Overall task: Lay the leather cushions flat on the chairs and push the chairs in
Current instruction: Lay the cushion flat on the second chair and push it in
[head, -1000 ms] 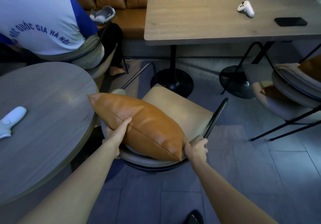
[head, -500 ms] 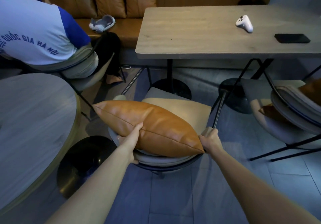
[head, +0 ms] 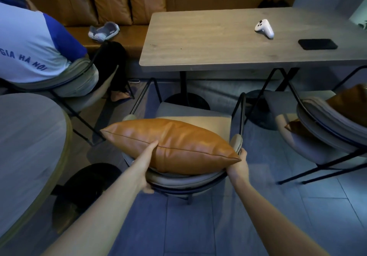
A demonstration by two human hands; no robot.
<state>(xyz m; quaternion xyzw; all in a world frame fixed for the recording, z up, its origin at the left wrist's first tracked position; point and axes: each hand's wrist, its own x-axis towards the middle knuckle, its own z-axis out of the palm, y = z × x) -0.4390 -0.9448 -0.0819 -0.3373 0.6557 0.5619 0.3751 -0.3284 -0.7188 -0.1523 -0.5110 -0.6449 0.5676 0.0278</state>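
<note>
Chair (head: 200, 124) pushed nearer table (head: 218, 43); cushion (head: 174, 144) between hands.

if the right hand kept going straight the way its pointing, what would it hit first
The right hand points forward and slightly left at the chair's backrest, which it already grips beside the leather cushion's corner. Going on, it would probably press into that corner first, though depth is hard to judge.

Tan leather cushion (head: 178, 146) leans against grey chair's (head: 190, 182) backrest.

Both forearms bare, no sleeves visible; left hand (head: 147, 168) and right hand (head: 238, 166) ungloved.
</note>
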